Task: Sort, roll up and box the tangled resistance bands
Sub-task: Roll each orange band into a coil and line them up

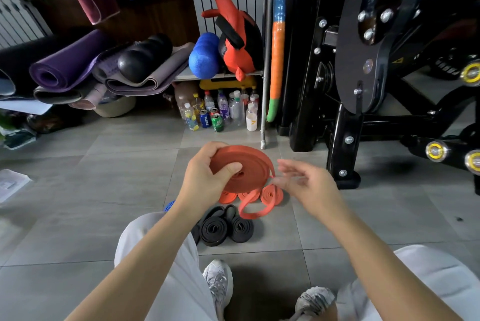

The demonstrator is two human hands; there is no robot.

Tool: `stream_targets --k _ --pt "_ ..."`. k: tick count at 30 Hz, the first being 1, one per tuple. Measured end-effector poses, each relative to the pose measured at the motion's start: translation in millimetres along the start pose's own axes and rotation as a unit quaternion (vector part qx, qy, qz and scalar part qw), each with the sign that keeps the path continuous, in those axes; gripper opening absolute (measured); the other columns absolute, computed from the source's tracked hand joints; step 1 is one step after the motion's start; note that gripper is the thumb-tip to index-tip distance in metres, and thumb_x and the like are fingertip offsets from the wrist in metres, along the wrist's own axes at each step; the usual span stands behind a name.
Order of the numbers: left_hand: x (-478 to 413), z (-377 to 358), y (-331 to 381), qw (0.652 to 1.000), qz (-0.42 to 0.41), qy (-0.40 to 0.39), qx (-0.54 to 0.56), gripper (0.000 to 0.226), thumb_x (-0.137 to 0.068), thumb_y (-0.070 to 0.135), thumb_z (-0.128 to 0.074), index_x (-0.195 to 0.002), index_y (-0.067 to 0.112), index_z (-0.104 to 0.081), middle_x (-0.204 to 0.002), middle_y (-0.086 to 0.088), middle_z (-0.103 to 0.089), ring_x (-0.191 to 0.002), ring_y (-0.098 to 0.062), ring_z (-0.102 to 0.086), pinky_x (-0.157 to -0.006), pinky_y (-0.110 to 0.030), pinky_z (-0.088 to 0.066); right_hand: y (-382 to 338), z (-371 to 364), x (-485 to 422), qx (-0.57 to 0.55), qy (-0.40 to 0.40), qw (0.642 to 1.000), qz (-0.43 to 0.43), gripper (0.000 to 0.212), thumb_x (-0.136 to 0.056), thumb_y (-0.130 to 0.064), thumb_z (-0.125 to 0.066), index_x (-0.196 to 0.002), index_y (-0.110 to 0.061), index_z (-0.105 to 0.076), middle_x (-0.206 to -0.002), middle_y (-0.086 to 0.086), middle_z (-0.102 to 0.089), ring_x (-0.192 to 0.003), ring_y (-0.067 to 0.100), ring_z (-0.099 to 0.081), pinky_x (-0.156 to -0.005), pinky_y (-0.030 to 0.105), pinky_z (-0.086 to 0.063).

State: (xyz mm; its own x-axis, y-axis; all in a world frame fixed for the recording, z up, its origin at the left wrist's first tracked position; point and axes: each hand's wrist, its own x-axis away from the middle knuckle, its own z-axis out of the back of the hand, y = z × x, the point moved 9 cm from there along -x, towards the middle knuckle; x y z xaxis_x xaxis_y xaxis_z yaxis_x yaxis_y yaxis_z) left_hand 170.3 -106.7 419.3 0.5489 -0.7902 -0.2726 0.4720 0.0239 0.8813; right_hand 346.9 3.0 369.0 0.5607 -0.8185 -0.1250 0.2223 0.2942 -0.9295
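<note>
My left hand (207, 172) grips a large flat coil of orange resistance band (249, 167), thumb pressed on its face, held above the floor. The band's loose tail (253, 206) hangs from the coil's right edge down to the tiles. My right hand (301, 180) is blurred just right of the coil, fingers spread and loosely bent at the tail; its contact with the tail is unclear. On the floor below lie three small rolled orange bands (271, 194) and, nearer me, rolled black bands (228, 227). A bit of blue band (170, 206) peeks out behind my left forearm.
Bottles and cans (218, 112) stand under a shelf ahead. Rolled yoga mats (78, 66) are stacked at the left, and a black gym machine (376, 60) fills the right. A clear plastic item (11, 184) lies at the far left. My knees and shoes (218, 284) are below.
</note>
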Motion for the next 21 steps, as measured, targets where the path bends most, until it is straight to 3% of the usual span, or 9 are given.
stream_targets --k 3,7,9,11,15,18,19,21 --pt "0.9 -4.0 3.8 1.000 -0.002 -0.006 0.003 0.036 -0.077 0.009 -0.074 -0.083 0.040 -0.055 -0.082 0.019 -0.063 -0.078 0.002 -0.060 -0.071 -0.015 -0.050 -17.8 -4.8 -2.2 -0.011 -0.017 0.999 0.034 0.030 -0.075 -0.020 -0.077 -0.101 -0.031 -0.069 -0.081 -0.019 -0.067 -0.075 -0.007 -0.064 -0.072 0.007 -0.048" --pt "2.4 -4.7 6.0 1.000 -0.002 -0.005 0.017 0.034 -0.078 0.010 -0.073 -0.086 0.038 -0.055 -0.086 0.015 -0.064 -0.084 -0.009 -0.062 -0.075 -0.024 -0.052 -17.1 -12.0 0.8 -0.077 -0.036 0.996 0.029 0.023 -0.073 -0.018 -0.077 -0.075 -0.041 -0.070 -0.071 -0.016 -0.072 -0.068 0.003 -0.070 -0.065 0.016 -0.055" --pt "3.1 -4.7 4.4 1.000 0.001 -0.003 0.028 0.033 -0.078 0.010 -0.073 -0.087 0.037 -0.056 -0.087 0.013 -0.064 -0.085 -0.012 -0.063 -0.076 -0.027 -0.053 -14.6 -12.5 1.6 -0.105 -0.035 0.994 0.021 0.016 -0.068 -0.026 -0.076 -0.081 -0.033 -0.073 -0.073 -0.011 -0.073 -0.068 0.011 -0.071 -0.064 0.023 -0.057" --pt "4.1 -6.6 -1.5 0.998 0.016 0.000 0.062 0.030 -0.079 0.010 -0.073 -0.089 0.034 -0.059 -0.089 0.007 -0.066 -0.086 -0.014 -0.064 -0.077 -0.029 -0.054 -14.7 -15.3 2.9 -0.132 -0.045 0.990 0.013 0.021 -0.071 -0.019 -0.075 -0.090 -0.029 -0.072 -0.077 -0.005 -0.075 -0.072 0.020 -0.071 -0.064 0.032 -0.058" --pt "8.9 -23.5 -20.0 0.985 0.095 -0.025 0.145 0.023 -0.083 0.011 -0.069 -0.094 0.028 -0.059 -0.094 0.002 -0.068 -0.090 -0.017 -0.065 -0.077 -0.027 -0.052 -13.0 -12.0 6.1 -0.179 -0.047 0.983 0.000 0.028 -0.080 0.004 -0.067 -0.088 -0.022 -0.069 -0.073 -0.011 -0.073 -0.067 0.006 -0.070 -0.055 0.012 -0.052" --pt "6.9 -30.3 -18.6 0.994 0.079 -0.078 -0.010 0.026 -0.083 0.018 -0.069 -0.104 0.025 -0.054 -0.102 0.008 -0.059 -0.100 -0.013 -0.058 -0.082 -0.021 -0.047 -11.7 -9.4 6.9 -0.131 -0.051 0.990 -0.004 0.026 -0.079 0.004 -0.069 -0.089 -0.020 -0.069 -0.071 -0.012 -0.073 -0.065 0.001 -0.069 -0.055 0.009 -0.050" --pt "5.3 -31.9 -9.1 0.990 0.020 -0.094 -0.103 0.038 -0.082 0.021 -0.070 -0.115 0.024 -0.051 -0.109 0.009 -0.054 -0.106 -0.011 -0.052 -0.088 -0.023 -0.043 -13.5 -9.6 6.2 -0.091 -0.056 0.994 -0.001 0.024 -0.078 0.001 -0.071 -0.091 -0.019 -0.071 -0.074 -0.013 -0.072 -0.065 0.000 -0.069 -0.057 0.010 -0.051" --pt "8.3 -48.3 14.0 0.950 -0.113 -0.154 -0.246 0.057 -0.080 0.028 -0.070 -0.131 0.023 -0.045 -0.121 0.006 -0.050 -0.114 -0.013 -0.047 -0.096 -0.028 -0.038 -18.8 -13.3 5.3 0.021 -0.073 0.997 0.020 0.019 -0.078 -0.006 -0.073 -0.094 -0.017 -0.074 -0.075 -0.013 -0.072 -0.068 0.000 -0.069 -0.064 0.016 -0.054"
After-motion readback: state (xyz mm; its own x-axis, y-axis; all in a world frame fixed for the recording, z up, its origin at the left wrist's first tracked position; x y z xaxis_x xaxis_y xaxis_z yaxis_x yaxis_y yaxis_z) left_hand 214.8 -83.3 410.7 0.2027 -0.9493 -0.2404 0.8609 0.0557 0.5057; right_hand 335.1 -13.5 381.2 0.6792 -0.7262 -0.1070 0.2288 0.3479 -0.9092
